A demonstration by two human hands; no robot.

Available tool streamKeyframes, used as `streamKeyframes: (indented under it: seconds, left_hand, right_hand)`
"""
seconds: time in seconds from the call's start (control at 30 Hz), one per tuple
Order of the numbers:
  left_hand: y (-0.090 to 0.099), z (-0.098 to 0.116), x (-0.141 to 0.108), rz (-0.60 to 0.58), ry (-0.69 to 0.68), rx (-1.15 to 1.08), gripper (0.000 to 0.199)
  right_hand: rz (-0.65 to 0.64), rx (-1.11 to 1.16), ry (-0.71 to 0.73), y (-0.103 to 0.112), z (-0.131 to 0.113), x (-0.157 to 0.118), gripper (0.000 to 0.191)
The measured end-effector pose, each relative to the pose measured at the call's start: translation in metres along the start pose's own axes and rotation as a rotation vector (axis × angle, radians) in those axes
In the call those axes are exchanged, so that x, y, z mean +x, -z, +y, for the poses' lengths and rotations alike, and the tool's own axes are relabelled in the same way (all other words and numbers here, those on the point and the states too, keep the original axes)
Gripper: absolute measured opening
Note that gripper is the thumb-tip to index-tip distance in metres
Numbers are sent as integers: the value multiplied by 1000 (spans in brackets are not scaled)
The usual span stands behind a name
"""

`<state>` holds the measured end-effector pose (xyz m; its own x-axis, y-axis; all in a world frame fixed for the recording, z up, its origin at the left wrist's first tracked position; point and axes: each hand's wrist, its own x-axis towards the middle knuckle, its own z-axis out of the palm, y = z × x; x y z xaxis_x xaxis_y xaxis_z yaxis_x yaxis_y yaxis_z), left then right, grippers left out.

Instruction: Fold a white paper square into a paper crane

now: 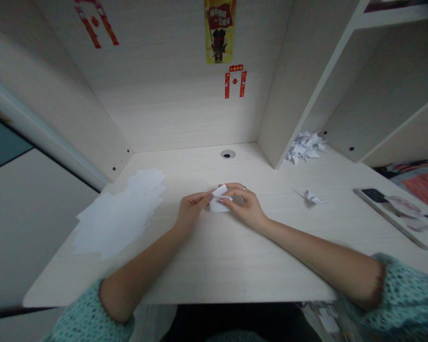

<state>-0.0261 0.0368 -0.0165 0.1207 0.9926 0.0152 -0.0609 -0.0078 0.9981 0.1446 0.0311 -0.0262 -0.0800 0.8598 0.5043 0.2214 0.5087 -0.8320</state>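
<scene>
A small white folded paper is held between my two hands above the middle of the desk, with a flap standing up at its top. My left hand pinches its left edge between thumb and fingers. On the right side, my right hand is closed on the same paper, its thumb and forefinger at the fold. White paper sheets lie spread in overlapping layers to the left. One folded paper piece rests on the desk to the right.
Many folded paper pieces are heaped by the right divider. A phone lies at the right, near red and grey cloth. Behind my hands is a round cable hole. The desk's front edge runs below my forearms.
</scene>
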Motion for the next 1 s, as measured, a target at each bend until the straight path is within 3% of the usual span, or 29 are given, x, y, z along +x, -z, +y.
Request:
streamKeyframes:
  seconds: [0.17,0.37,0.57,0.73,0.83,1.0]
  left_hand:
    - [2,-3,1,-32,19,9,29]
    - [2,-5,2,-183,43,126,27]
    - [-4,-2,-9,-284,28,314,28]
    - [-3,-3,-6,-185,35,277,31]
    - [-1,-3,0,-117,64,212,31]
    - [0,-6,2,-135,95,165,35]
  right_hand:
    - [39,46,-60,-1,3,1,15]
    - [51,103,-196,2,5,4,19]
    - [-23,183,-142,0,3,0,32]
    - [-18,176,-175,-1,5,1,45]
    - [-34,263,-288,-2,8,4,37]
    - [-81,400,-405,-3,9,5,24]
